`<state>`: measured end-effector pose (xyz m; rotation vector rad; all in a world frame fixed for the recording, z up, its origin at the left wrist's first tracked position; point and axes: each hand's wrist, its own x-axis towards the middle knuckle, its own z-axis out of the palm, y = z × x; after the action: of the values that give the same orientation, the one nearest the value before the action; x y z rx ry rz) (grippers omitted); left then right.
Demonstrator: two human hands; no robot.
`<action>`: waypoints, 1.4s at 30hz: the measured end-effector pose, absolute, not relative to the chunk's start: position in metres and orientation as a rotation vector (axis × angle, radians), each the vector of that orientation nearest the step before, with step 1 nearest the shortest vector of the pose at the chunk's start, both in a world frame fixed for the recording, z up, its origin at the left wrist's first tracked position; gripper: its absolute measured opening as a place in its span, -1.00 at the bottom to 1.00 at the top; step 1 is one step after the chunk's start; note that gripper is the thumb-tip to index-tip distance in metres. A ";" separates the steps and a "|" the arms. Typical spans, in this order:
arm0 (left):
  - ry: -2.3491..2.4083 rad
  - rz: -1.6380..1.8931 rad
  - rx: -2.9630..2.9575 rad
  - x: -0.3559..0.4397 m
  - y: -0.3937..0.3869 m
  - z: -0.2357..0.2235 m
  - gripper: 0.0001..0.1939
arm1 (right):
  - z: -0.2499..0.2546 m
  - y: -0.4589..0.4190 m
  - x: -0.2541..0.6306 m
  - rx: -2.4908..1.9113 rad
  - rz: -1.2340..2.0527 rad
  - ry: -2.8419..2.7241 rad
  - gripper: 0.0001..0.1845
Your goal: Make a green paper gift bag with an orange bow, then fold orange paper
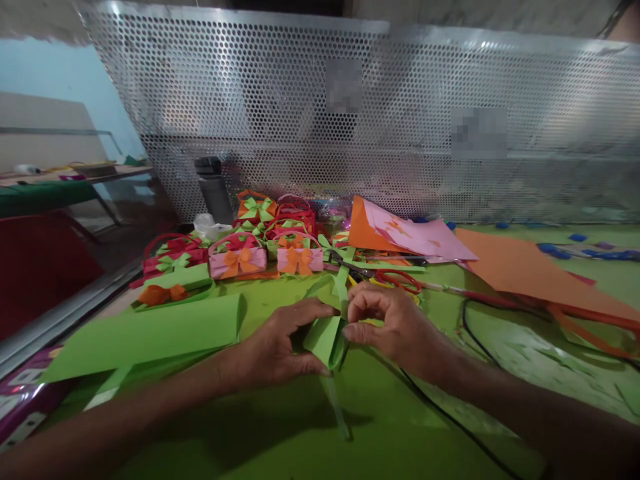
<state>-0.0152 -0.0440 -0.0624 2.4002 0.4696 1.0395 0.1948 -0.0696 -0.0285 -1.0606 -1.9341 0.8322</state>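
Between my two hands is a small folded green paper piece (323,339), shaped like a little box or basket side. My left hand (285,343) grips its left part, with the thumb below and the fingers above. At its right edge, the bent fingers of my right hand (383,327) are pinched close against the paper; a green paper strip (341,287) rises beside them. A thin pale stick (339,408), perhaps a glue stick, slants below the piece. Scissors with red handles (400,279) lie just beyond my right hand.
Several finished paper baskets with bows (239,259) stand behind my hands. A grey bottle (214,190) is at the back left. A large green sheet (150,337) lies left, pink (420,233) and orange sheets (540,270) right. A black cord (445,413) crosses the table before a perforated metal panel (280,87).
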 end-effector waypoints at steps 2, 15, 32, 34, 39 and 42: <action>0.480 1.037 2.390 -0.015 -0.044 -0.063 -0.44 | -0.030 -0.069 0.194 -1.048 0.834 -1.922 -0.83; 0.553 1.066 2.406 -0.019 -0.041 -0.065 -0.40 | -0.038 -0.069 0.195 -0.979 0.575 -1.964 -0.93; 0.596 1.045 2.506 -0.020 -0.039 -0.073 -0.34 | -0.035 -0.072 0.190 -1.098 0.426 -2.126 -0.84; 0.564 1.008 2.491 -0.021 -0.038 -0.073 -0.34 | -0.034 -0.073 0.189 -1.135 0.481 -2.120 -0.82; 0.580 0.927 2.505 -0.023 -0.038 -0.071 -0.32 | -0.037 -0.071 0.190 -1.128 0.572 -2.075 -0.80; 0.576 0.899 2.548 -0.023 -0.038 -0.069 -0.33 | -0.040 -0.070 0.190 -1.078 0.600 -2.047 -0.82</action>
<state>-0.0232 -0.0381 -0.0695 2.5479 0.5757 0.8988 0.1899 -0.0696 -0.0401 -1.0779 -2.0468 0.5995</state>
